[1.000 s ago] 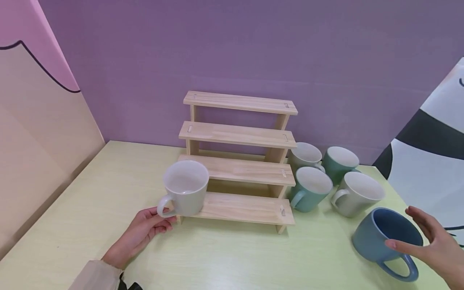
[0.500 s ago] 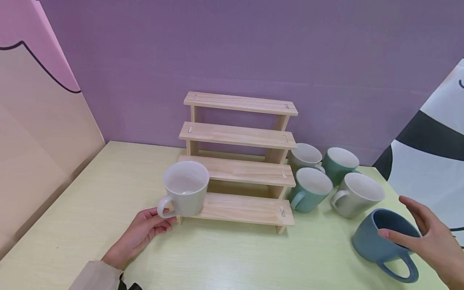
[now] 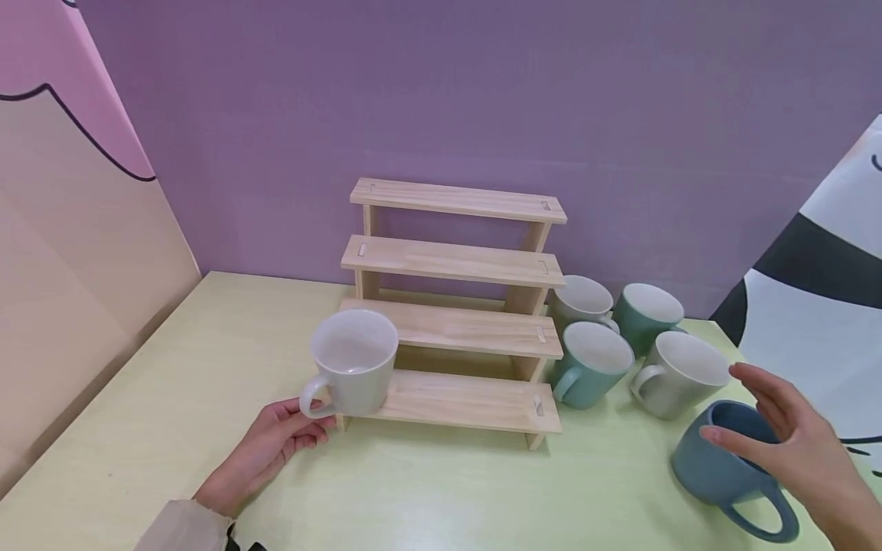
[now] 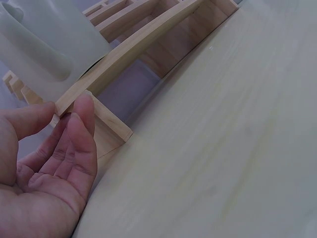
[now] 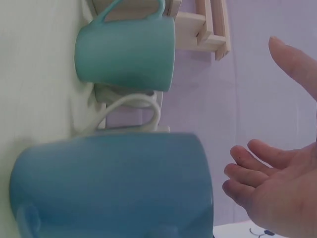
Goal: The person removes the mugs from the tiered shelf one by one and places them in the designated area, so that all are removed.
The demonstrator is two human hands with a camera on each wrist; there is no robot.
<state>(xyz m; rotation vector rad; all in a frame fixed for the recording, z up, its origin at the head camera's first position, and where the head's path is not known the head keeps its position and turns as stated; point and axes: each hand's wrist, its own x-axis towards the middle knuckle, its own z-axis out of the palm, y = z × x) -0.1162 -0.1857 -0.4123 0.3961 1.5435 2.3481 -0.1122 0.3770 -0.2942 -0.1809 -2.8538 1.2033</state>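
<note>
A white mug (image 3: 361,386) stands at the left end of the lowest step of a four-tier wooden display stand (image 3: 475,402), its handle toward the left. My left hand (image 3: 269,448) is just below that handle. In the left wrist view, its thumb and fingertips pinch the end corner of the lowest board (image 4: 116,69). On the right, my right hand (image 3: 802,451) hovers over a blue mug (image 3: 713,463), thumb and fingers spread apart. The right wrist view has the blue mug (image 5: 114,183) on the tabletop, with the hand off to the side of its rim.
Several more mugs are grouped right of the stand: a teal mug (image 3: 589,367), a grey-white mug (image 3: 678,379), a green mug (image 3: 648,314) and another pale mug (image 3: 579,302). Behind the pale tabletop (image 3: 441,497) rises a purple backdrop (image 3: 468,92).
My right hand has moved leftward over the blue mug, fingers still spread. The left hand and the white mug stay in place; the head view has shifted slightly.
</note>
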